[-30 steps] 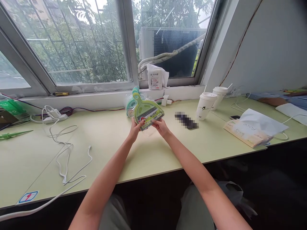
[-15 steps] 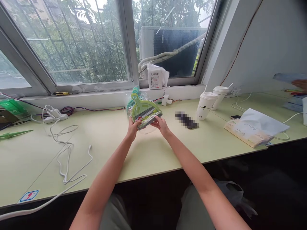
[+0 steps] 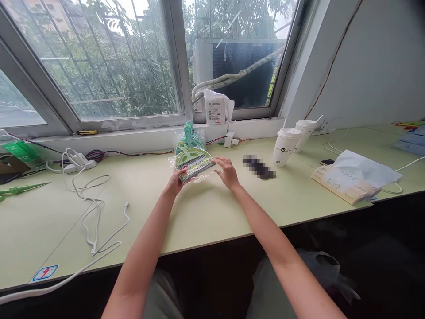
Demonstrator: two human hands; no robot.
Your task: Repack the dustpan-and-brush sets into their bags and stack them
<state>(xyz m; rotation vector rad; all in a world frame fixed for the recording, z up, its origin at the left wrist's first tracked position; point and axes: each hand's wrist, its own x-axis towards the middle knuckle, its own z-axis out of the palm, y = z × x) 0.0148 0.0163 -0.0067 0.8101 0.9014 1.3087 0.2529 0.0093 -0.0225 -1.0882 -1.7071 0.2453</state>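
A green dustpan and brush set (image 3: pixel 194 160) in clear plastic wrap is held above the table, its handle pointing toward the window and its grey bristles facing up. My left hand (image 3: pixel 175 181) is closed on the lower left corner, thumb on top. At the right corner is my right hand (image 3: pixel 228 173), fingers over the upper edge and thumb lower, with the corner between them. Just behind stand several teal dustpans (image 3: pixel 188 133) in clear plastic, leaning by the sill and partly hidden by the held set.
White paper cups (image 3: pixel 286 148) with straws, a pixelated dark object (image 3: pixel 259 167) and a tissue pack (image 3: pixel 348 181) lie to the right. White cables (image 3: pixel 94 208) and a power strip (image 3: pixel 79 165) spread across the left. A white package (image 3: pixel 215 110) sits on the sill.
The dustpan set has tipped flatter and shifted slightly left and down, uncovering more of the teal dustpans. My right hand's fingers have moved up over its edge. The distant hand at right has left view.
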